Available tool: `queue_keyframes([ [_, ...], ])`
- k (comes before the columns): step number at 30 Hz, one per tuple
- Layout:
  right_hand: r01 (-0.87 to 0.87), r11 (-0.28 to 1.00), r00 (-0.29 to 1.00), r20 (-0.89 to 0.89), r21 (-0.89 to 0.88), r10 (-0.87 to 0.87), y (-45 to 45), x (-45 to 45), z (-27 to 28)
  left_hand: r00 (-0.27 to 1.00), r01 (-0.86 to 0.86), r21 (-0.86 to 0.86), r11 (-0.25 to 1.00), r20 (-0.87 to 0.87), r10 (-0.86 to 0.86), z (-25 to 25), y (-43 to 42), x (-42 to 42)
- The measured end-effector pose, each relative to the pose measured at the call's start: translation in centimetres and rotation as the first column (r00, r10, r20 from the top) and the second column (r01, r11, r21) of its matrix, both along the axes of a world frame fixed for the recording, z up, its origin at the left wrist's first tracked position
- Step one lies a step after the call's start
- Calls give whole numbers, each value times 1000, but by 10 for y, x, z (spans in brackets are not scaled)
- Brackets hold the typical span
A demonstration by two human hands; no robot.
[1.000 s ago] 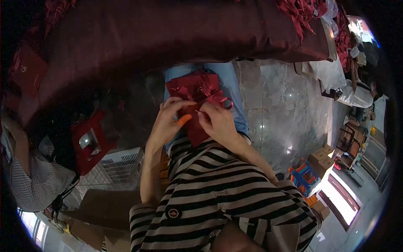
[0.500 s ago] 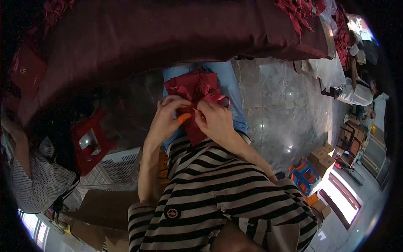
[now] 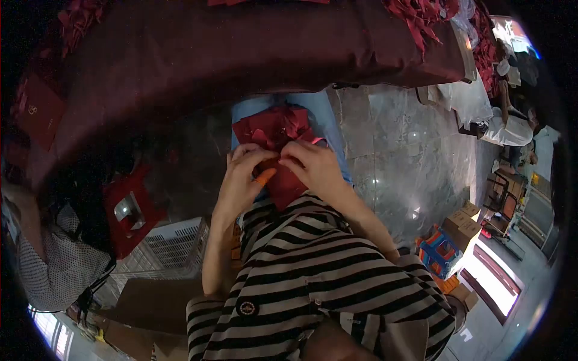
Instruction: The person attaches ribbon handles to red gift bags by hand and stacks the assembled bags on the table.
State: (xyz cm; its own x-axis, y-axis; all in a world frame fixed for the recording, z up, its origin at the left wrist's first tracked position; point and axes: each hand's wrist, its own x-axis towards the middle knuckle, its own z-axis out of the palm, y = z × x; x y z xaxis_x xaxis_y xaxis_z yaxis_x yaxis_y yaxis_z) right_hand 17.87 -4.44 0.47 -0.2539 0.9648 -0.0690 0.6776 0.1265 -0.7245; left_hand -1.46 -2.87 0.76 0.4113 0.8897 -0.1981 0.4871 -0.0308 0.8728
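A dark red bag or folder (image 3: pixel 287 188) lies on the lap over blue jeans, with shiny red ribbon (image 3: pixel 293 124) bunched on its upper part. My left hand (image 3: pixel 244 177), with orange covering on one finger, pinches at the middle of the red piece. Close beside it, my right hand (image 3: pixel 313 168) has its thumb and fingers pressed together on the same piece, just below the ribbon. The fingertips almost meet, and the small part between them is partly hidden.
A table with a dark red cloth (image 3: pixel 241 54) spans the front, with ribbon piles (image 3: pixel 421 21) at its right. Left are a red stool (image 3: pixel 129 207), a white crate (image 3: pixel 174 243) and a person's arm (image 3: pixel 24 210). Cartons (image 3: pixel 462 225) stand right; another person (image 3: pixel 509 129) is beyond.
The view has shifted slightly. My right hand's fingers have drawn closer together at the red piece, and the ribbon loop beside them is now mostly hidden. My left hand stays in nearly the same place.
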Motion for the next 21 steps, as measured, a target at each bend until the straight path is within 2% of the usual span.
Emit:
queue_keyframes([
  [4,-4,999,999,33,-41,5,4,1,18,998,53,58,997,-35,-51,6,3,1],
  [6,2,999,956,-292,-38,-13,12,14,20,997,38,107,994,-73,-31,16,1,5],
  [7,32,990,974,-220,-139,-62,21,23,35,997,42,105,994,-73,-35,16,-1,9],
  [8,37,990,973,-219,-139,-67,27,25,33,995,34,164,986,-97,-18,15,-2,14],
  [10,105,994,991,88,-10,-103,41,30,29,993,34,230,973,-115,-8,13,-4,25],
  [12,65,998,988,144,-26,-60,51,34,15,980,51,266,963,-199,4,12,-6,38],
  [14,-29,998,901,431,-58,52,55,31,4,978,48,290,956,-209,14,9,-8,42],
  [15,-27,998,902,430,-54,48,57,34,3,976,55,303,951,-218,13,9,-9,42],
  [17,30,993,986,168,-111,-11,60,39,2,974,57,315,947,-226,17,9,-11,41],
  [18,30,993,986,168,-111,-11,61,41,4,971,42,302,952,-235,31,9,-11,40],
  [20,67,944,970,-200,-322,-137,64,45,11,969,32,289,957,-243,41,11,-10,40],
  [21,72,944,969,-201,-323,-143,63,46,10,973,26,272,962,-229,38,15,-9,40],
])
